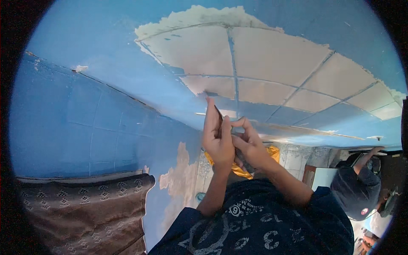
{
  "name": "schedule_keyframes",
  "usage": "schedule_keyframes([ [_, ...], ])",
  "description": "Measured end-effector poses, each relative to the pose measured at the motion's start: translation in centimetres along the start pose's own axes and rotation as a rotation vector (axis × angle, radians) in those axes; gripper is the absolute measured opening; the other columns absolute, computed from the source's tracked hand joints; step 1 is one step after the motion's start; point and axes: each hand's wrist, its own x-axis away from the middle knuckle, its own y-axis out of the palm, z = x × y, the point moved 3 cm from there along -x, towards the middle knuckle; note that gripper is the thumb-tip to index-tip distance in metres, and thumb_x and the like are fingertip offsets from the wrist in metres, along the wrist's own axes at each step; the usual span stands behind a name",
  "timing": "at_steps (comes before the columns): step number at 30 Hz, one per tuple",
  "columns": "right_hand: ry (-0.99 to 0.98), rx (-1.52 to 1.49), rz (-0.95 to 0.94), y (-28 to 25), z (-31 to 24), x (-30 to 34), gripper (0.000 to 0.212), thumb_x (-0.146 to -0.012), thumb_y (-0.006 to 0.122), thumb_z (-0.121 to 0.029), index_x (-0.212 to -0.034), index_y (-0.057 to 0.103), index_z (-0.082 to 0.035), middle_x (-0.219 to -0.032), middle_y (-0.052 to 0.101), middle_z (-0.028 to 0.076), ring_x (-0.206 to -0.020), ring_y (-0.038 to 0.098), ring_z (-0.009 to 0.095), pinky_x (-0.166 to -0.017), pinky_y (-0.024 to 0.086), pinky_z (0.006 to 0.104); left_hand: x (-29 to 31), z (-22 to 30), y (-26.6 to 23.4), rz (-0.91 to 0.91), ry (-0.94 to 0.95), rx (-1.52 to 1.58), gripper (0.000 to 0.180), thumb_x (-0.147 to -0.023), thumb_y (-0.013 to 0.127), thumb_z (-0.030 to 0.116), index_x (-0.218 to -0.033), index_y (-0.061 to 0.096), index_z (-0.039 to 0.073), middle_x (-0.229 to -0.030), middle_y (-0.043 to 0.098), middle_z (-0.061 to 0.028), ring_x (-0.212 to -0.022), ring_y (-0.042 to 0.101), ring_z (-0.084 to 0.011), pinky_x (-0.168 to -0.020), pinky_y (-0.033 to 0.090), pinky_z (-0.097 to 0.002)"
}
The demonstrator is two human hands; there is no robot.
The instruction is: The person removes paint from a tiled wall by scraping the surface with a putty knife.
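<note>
Between both hands, raised against the blue wall [106,80], sits a thin dark scraper [219,118]: the left hand [216,136] pinches its blade, the right hand [250,146] curls around its lower end. Just above, ragged paint edges border bare tiles [272,55]; a patterned cloth [85,204] hangs lower left.

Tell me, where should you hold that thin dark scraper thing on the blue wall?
Probably by its lower handle end, coming from below. The scraper stands nearly upright with its tip at the peeling paint, and the left hand and right hand already wrap its lower part.
</note>
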Motion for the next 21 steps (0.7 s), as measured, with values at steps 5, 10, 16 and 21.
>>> schedule_keyframes([
  [5, -0.11, 0.001, 0.085, 0.4, 0.5, 3.3, 0.027, -0.091, 0.047, -0.01, -0.113, 0.03, -0.01, -0.071, 0.053, 0.01, -0.038, 0.046, 0.012, -0.03, 0.037, 0.0245, 1.7, 1.3, 0.4, -0.1, 0.03, 0.009, 0.048, -0.087, 0.045, -0.006, -0.132, 0.029, -0.012, -0.138, 0.033, -0.0222, -0.125, 0.039, -0.0243, -0.1, 0.033, -0.0302],
  [10, -0.048, -0.012, 0.05, 0.0, 0.0, 1.2, 0.026, -0.091, 0.048, -0.01, -0.111, 0.031, -0.008, -0.077, 0.053, 0.012, -0.038, 0.047, 0.011, -0.031, 0.038, 0.0238, 0.8, 0.5, 0.3, -0.068, 0.051, 0.045, 0.05, -0.087, 0.046, -0.006, -0.132, 0.028, -0.012, -0.139, 0.031, -0.0234, -0.128, 0.035, -0.0276, -0.103, 0.029, -0.0333],
  [16, -0.139, 0.106, 0.075, 0.7, 0.1, 2.6, 0.027, -0.09, 0.049, -0.009, -0.111, 0.031, -0.008, -0.067, 0.052, 0.009, -0.037, 0.047, 0.012, -0.029, 0.037, 0.0252, 1.5, 2.1, 0.1, -0.202, 0.077, 0.045, 0.049, -0.087, 0.043, -0.008, -0.133, 0.025, -0.013, -0.141, 0.025, -0.0256, -0.13, 0.03, -0.0257, -0.103, 0.028, -0.0309],
  [21, -0.054, 0.033, 0.001, 0.5, 1.5, 0.2, 0.027, -0.091, 0.048, -0.008, -0.112, 0.031, -0.01, -0.068, 0.052, 0.01, -0.036, 0.045, 0.013, -0.029, 0.035, 0.0247, 1.0, 0.0, -1.1, -0.052, 0.022, 0.065, 0.05, -0.086, 0.044, -0.009, -0.133, 0.027, -0.011, -0.141, 0.028, -0.0229, -0.13, 0.031, -0.0261, -0.104, 0.028, -0.0322],
])
